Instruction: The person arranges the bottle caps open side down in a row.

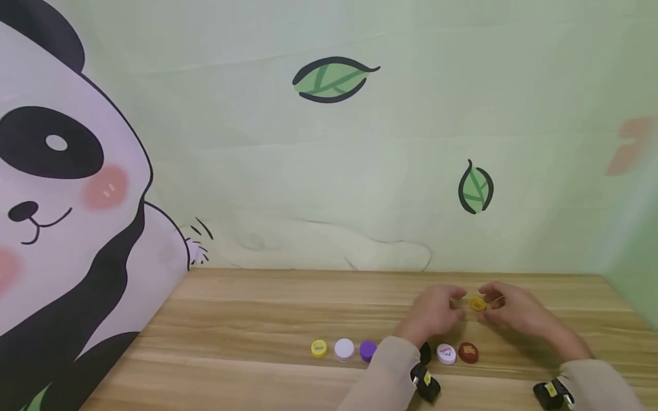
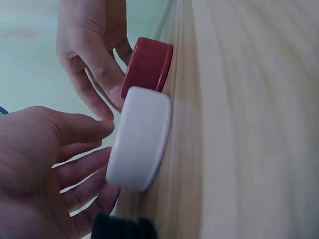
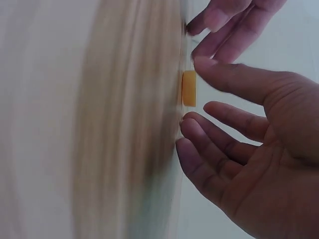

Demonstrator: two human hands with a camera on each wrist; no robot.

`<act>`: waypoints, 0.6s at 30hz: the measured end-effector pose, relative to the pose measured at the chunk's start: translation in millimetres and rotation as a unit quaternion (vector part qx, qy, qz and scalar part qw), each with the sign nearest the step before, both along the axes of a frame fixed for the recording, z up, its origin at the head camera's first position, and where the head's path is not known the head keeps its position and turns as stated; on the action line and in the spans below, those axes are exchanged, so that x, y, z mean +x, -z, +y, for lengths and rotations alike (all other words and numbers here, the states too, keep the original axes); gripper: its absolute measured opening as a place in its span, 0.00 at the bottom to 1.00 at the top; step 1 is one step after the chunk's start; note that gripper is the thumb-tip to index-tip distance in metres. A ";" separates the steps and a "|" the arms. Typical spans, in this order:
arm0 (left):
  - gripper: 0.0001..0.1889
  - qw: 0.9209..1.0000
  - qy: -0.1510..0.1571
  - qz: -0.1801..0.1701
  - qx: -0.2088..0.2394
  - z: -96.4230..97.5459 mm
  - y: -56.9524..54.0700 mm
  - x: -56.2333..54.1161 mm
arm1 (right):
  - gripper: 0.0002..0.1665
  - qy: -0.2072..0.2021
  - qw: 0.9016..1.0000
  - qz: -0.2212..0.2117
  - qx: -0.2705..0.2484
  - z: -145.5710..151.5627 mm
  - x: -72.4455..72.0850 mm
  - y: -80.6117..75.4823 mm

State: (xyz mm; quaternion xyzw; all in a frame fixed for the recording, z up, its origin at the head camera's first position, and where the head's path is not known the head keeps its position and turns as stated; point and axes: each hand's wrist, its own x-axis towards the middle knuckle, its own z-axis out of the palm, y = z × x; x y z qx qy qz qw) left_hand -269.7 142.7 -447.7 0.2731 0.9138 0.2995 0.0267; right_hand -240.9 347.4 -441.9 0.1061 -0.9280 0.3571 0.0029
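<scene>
A small orange-yellow bottle cap (image 1: 477, 303) lies on the wooden table between both hands. The right hand (image 1: 516, 308) is nearest to it; in the right wrist view its relaxed thumb and fingers (image 3: 192, 154) spread either side of the cap (image 3: 189, 88) without pinching it. Left of the cap, the left hand (image 1: 433, 311) points its loosely bent fingers towards it and holds nothing. A white printed cap (image 1: 446, 354) and a dark red cap (image 1: 468, 352) sit nearer the front, large in the left wrist view. The left forearm partly hides a black cap (image 1: 425, 353).
Further left in the same row stand a yellow cap (image 1: 319, 348), a white cap (image 1: 344, 349) and a purple cap (image 1: 367, 351). Behind the wooden table (image 1: 247, 308) hangs a pale green backdrop (image 1: 411, 131) with a panda and leaves. Both wrists carry small black devices.
</scene>
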 end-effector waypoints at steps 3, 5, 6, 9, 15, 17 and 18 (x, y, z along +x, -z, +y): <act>0.20 1.000 0.005 0.000 -0.014 2.1 0.9 -0.1 | 0.30 0.000 1.000 0.010 0.001 -0.7 -1.7 2.6; 0.20 1.000 0.009 0.006 -0.023 3.0 0.8 -0.1 | 0.28 0.000 1.000 0.010 0.006 -1.4 -2.5 2.8; 0.20 1.000 0.009 0.008 -0.026 3.3 0.9 -0.4 | 0.28 0.000 1.000 0.011 0.008 -1.9 -2.8 2.6; 0.20 0.999 0.006 0.016 -0.033 3.7 1.2 -1.4 | 0.25 -0.002 1.000 0.014 0.010 -4.1 -3.5 2.4; 0.19 0.999 0.003 0.021 -0.031 4.8 2.8 -2.2 | 0.17 -0.007 1.000 0.014 0.014 -7.1 -6.3 3.7; 0.19 0.999 0.003 0.022 -0.031 4.9 3.2 -2.2 | 0.16 -0.003 1.000 0.009 0.016 -8.1 -6.8 4.6; 0.19 0.999 0.003 0.022 -0.030 4.9 3.4 -2.1 | 0.15 -0.001 1.000 0.008 0.017 -8.6 -6.9 5.2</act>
